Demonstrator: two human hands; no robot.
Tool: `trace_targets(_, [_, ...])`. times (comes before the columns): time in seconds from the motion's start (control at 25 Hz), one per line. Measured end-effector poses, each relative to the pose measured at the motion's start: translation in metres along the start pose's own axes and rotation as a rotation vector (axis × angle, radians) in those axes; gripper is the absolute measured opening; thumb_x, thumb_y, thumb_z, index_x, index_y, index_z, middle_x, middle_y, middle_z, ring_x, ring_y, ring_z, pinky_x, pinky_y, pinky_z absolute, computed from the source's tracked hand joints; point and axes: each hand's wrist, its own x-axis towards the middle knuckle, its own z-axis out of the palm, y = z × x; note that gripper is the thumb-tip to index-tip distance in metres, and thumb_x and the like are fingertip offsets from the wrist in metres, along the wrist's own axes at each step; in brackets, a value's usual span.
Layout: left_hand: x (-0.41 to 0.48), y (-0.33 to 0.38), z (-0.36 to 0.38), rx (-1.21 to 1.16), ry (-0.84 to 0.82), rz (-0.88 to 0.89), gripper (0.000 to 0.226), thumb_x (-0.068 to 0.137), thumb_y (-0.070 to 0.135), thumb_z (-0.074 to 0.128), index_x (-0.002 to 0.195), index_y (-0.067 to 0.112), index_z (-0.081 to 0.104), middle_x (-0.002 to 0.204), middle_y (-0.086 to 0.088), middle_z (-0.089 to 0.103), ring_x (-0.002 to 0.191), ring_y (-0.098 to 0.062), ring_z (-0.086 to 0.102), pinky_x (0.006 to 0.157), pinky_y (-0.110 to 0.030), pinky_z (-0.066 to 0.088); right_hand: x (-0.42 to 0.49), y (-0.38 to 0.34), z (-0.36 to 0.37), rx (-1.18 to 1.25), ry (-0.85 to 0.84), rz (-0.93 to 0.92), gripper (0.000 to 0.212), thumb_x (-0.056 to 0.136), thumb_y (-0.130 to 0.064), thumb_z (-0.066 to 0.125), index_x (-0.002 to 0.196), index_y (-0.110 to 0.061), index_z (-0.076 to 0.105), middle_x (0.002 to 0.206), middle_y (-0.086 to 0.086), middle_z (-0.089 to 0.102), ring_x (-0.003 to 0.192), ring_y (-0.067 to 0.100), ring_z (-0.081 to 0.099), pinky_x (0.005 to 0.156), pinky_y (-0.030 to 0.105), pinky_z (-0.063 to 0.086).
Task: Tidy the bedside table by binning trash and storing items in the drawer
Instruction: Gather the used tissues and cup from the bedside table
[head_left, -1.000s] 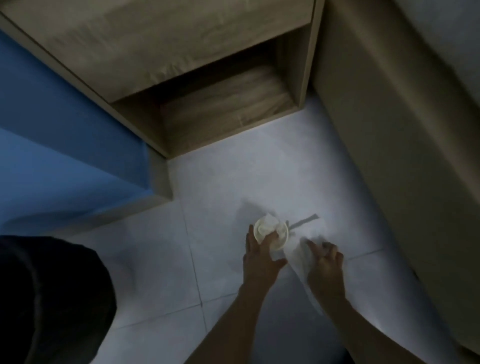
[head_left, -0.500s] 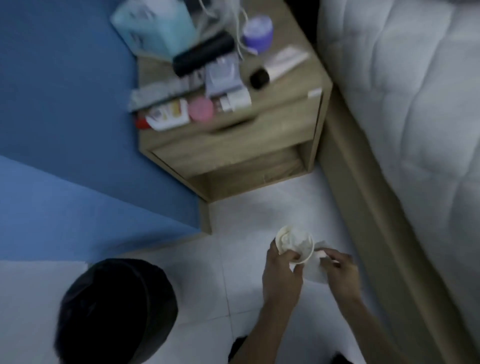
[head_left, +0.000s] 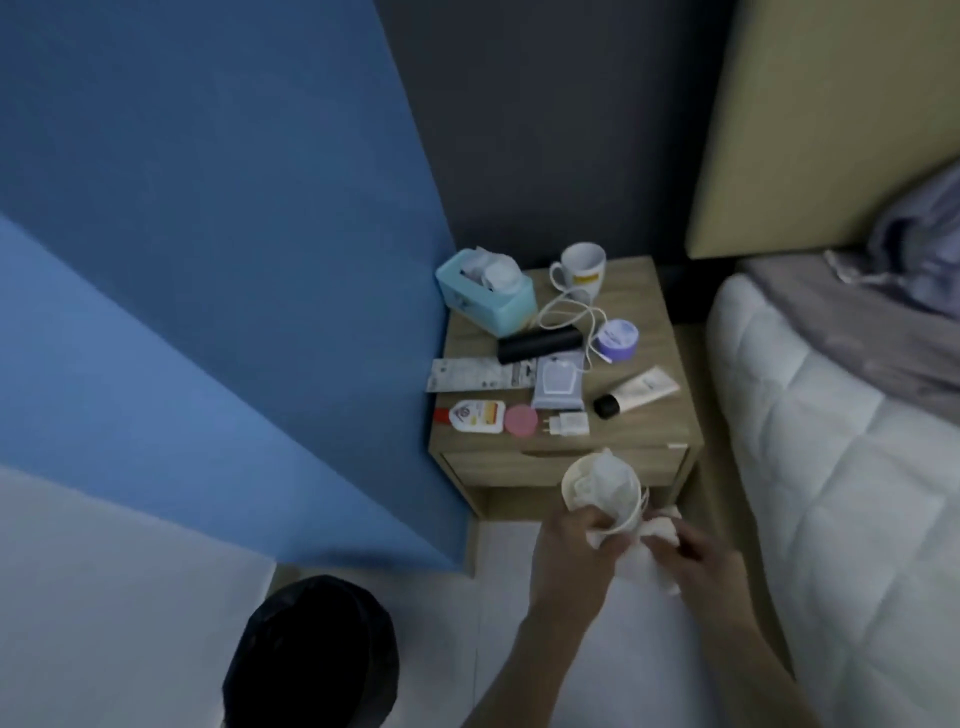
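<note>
My left hand (head_left: 574, 558) grips a pale paper cup (head_left: 597, 493) stuffed with crumpled tissue, held in front of the bedside table's shut drawer (head_left: 498, 467). Beside it, my right hand (head_left: 701, 564) clutches a wad of white tissue (head_left: 655, 535) just right of the cup. The wooden bedside table (head_left: 660, 332) carries a mug (head_left: 583, 267), a teal tissue box (head_left: 485, 296), a black cylinder (head_left: 537, 342), a purple jar (head_left: 616, 338), a wipes pack (head_left: 557, 382), a cream tube (head_left: 641, 389), a white charger plug (head_left: 569, 423), a pink lid (head_left: 520, 420) and a small lotion bottle (head_left: 475, 414).
A bin lined with a black bag (head_left: 311, 660) stands on the white tiled floor at lower left. A blue wall (head_left: 208, 260) runs along the left. The bed with a white quilt (head_left: 852, 467) and beige headboard (head_left: 831, 114) closes off the right side.
The view has swung up from the floor to the whole tabletop. Both hands have risen from the floor with the cup and tissue, now level with the drawer front.
</note>
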Motion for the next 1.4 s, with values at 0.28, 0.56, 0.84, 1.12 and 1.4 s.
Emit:
trace_targets(0.28, [0.082, 0.017, -0.029, -0.051, 0.12, 0.022, 0.022, 0.076, 0.025, 0.072, 0.088, 0.008, 0.07, 0.118, -0.005, 0.053, 0.098, -0.018, 0.058, 0.077, -0.026, 0.053, 0.097, -0.034, 0.018, -0.067, 0.198, 0.086, 0.017, 0.091, -0.01, 0.051, 0.091, 0.006, 0.055, 0.089, 0.026, 0.061, 0.084, 0.036, 0.058, 0.077, 0.046, 0.046])
trace_targets(0.56, [0.177, 0.028, -0.02, 0.031, 0.071, -0.065, 0.025, 0.078, 0.033, 0.07, 0.098, 0.016, 0.071, 0.11, 0.001, 0.056, 0.099, -0.013, 0.054, 0.085, -0.023, 0.045, 0.169, -0.06, 0.017, -0.087, 0.232, 0.042, 0.016, 0.079, -0.021, 0.057, 0.085, -0.011, 0.068, 0.077, 0.015, 0.063, 0.075, 0.021, 0.055, 0.054, 0.025, 0.042])
trace_targets(0.84, [0.185, 0.015, 0.044, 0.099, 0.015, -0.183, 0.027, 0.079, 0.033, 0.07, 0.1, 0.015, 0.07, 0.126, -0.005, 0.049, 0.112, -0.022, 0.054, 0.087, -0.027, 0.045, 0.222, 0.0, 0.016, -0.079, 0.432, 0.295, 0.017, 0.082, -0.017, 0.061, 0.092, -0.004, 0.069, 0.079, 0.012, 0.063, 0.083, 0.033, 0.063, 0.081, 0.053, 0.053])
trace_targets(1.12, [0.204, 0.01, 0.087, 0.128, 0.021, -0.242, 0.034, 0.079, 0.034, 0.068, 0.107, 0.017, 0.067, 0.128, -0.004, 0.048, 0.112, -0.024, 0.055, 0.09, -0.034, 0.05, 0.262, 0.011, 0.001, 0.034, 0.28, 0.402, 0.019, 0.082, -0.004, 0.055, 0.095, 0.004, 0.066, 0.082, 0.017, 0.061, 0.076, 0.027, 0.057, 0.067, 0.038, 0.046])
trace_targets(1.4, [0.215, -0.008, 0.117, 0.136, 0.09, -0.219, 0.025, 0.079, 0.034, 0.069, 0.1, 0.019, 0.069, 0.135, -0.003, 0.046, 0.117, -0.023, 0.054, 0.087, -0.038, 0.054, 0.284, 0.035, 0.0, 0.186, 0.149, 0.32, 0.036, 0.073, 0.01, 0.061, 0.08, -0.025, 0.064, 0.078, 0.001, 0.065, 0.079, 0.021, 0.061, 0.07, 0.03, 0.05])
